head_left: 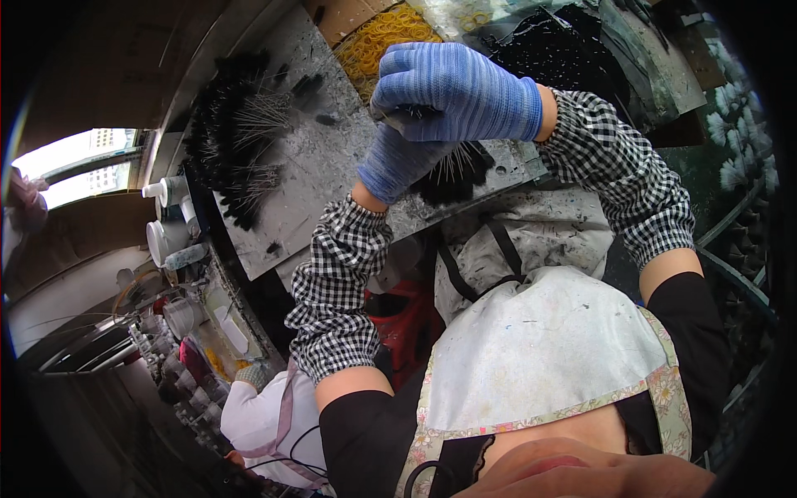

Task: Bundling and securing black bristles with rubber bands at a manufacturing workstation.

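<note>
My right hand, in a blue striped knit glove, is curled over my left hand above the metal work board. Its fingers are bent closed, and a dark patch shows below them; whether that is a held thing or the dark glove palm, I cannot make out. The left hand's fingers are mostly hidden behind the right. Just beneath the hands lies a bunch of black-bristled wire brushes, thin stems pointing up. To the left, a larger pile of black-bristled wire brushes is spread on the board.
Yellow rubber bands fill a box beyond the hands. Right of it sits a dark tray of black bits. White tubs stand at the left. A co-worker's white sleeve shows at lower left, and a red stool beneath the board.
</note>
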A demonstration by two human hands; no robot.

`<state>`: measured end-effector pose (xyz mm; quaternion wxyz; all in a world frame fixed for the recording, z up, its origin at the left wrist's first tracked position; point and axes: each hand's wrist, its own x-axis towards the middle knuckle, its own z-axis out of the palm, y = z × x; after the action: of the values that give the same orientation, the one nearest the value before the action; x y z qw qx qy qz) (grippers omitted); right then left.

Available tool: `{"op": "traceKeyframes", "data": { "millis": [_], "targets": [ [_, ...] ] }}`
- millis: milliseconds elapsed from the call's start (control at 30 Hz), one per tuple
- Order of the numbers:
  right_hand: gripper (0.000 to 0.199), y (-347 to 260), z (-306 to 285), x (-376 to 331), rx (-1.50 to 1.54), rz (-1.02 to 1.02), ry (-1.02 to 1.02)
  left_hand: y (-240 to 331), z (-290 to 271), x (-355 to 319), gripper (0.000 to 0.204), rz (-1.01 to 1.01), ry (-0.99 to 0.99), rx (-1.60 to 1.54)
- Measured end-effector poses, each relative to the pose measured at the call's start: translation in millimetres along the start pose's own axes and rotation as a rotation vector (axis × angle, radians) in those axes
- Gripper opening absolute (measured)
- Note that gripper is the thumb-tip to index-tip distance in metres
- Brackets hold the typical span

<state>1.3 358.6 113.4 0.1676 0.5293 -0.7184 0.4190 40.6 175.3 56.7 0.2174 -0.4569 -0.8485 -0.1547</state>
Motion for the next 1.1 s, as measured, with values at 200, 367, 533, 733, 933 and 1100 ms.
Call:
{"op": "traceKeyframes", "data": {
  "millis": [200,367,533,733,933,1100],
  "targets": [
    [0.038,-1,-11,-8,-0.122,0.073,0.207,28,2,8,0.039,-0.240,-0.151,0.000],
    [0.047,-3,-58,-15,-0.301,-0.015,0.424,17,4,-45,0.040,-0.660,0.226,-0.337],
    [0.020,-15,-69,-90,0.246,0.380,0.437,65,61,-45,0.040,-0.732,0.124,-0.189],
    [0.019,-32,-38,-120,0.481,0.652,0.439,103,80,-64,0.041,-0.684,0.079,0.032],
    [0.019,-32,-33,-130,0.472,0.721,0.359,120,77,-72,0.043,-0.647,0.071,0.089],
    [0.021,-32,-38,-131,0.519,0.697,0.366,117,65,-68,0.045,-0.609,0.074,0.108]
  ]
}}
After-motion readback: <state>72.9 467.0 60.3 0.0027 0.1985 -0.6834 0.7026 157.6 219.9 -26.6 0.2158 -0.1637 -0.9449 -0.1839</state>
